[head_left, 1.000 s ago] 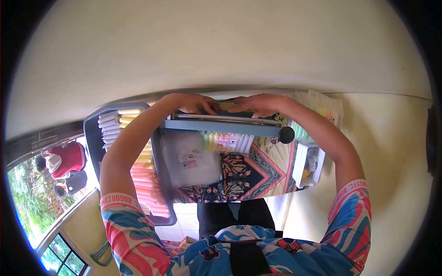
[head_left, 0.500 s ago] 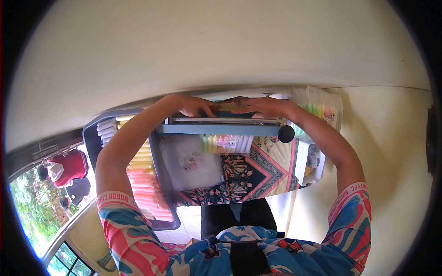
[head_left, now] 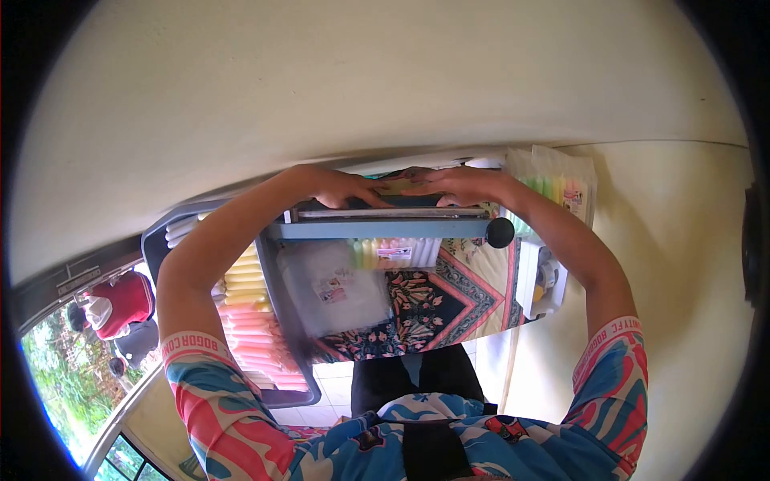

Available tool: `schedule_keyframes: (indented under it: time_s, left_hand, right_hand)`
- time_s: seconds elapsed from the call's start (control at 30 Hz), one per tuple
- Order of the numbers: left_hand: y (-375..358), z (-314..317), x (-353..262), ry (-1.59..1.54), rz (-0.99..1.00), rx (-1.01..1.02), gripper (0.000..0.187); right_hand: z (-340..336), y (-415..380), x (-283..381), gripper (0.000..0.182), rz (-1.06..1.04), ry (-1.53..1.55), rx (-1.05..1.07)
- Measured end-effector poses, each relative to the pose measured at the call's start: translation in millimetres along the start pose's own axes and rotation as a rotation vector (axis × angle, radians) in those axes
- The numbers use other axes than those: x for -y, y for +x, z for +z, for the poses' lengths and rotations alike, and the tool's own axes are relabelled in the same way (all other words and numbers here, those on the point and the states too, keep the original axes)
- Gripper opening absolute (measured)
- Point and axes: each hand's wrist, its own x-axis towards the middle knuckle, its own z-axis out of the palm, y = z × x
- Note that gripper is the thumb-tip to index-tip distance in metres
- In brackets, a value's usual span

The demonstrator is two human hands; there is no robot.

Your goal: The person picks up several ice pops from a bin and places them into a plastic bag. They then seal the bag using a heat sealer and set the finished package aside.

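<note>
Change is slight: your left hand (head_left: 343, 187), index finger now stretched farther toward your right hand (head_left: 465, 186), stays with it behind the blue-grey sealer bar (head_left: 377, 231), either hand's grasp undeterminable, so handling apparently continues there, while the clear bag of pastel tubes (head_left: 397, 252) lies before the bar on the table (head_left: 437, 305).

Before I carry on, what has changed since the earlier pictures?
The left hand has edged right, towards the right hand, beyond the bar; the left elbow has swung outward. The view has tilted slightly. Nothing is visibly taken hold of or let go. Tilt aside, the right hand, tray and pack stay put.
</note>
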Motion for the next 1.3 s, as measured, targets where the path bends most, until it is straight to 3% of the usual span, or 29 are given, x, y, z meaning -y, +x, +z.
schedule_keyframes:
  time_s: [0.33, 0.43, 0.77, 0.97, 1.07, 1.3]
  left_hand:
    - [1, -5, -4, 0.075, -0.058, 0.091, 0.059]
    - [4, -2, 0, 0.052, -0.08, 0.109, 0.06]
    - [9, -7, 0, 0.153, -0.07, 0.132, 0.071]
    - [8, -20, -26, 0.278, -0.2, 0.201, 0.079]
    - [12, -12, -5, 0.338, -0.172, 0.194, 0.085]
    - [14, -10, -6, 0.326, -0.187, 0.193, 0.077]
  right_hand:
    - [-10, -1, 13, 0.07, 0.119, 0.086, 0.08]
    - [-5, -2, 7, 0.069, 0.045, 0.082, 0.016]
    - [0, -12, 9, 0.066, 0.077, 0.111, -0.074]
    - [3, -12, 5, 0.067, 0.015, 0.173, -0.14]
    - [4, -13, 5, 0.071, 0.039, 0.241, -0.158]
    - [14, -20, 3, 0.066, 0.038, 0.338, -0.265]
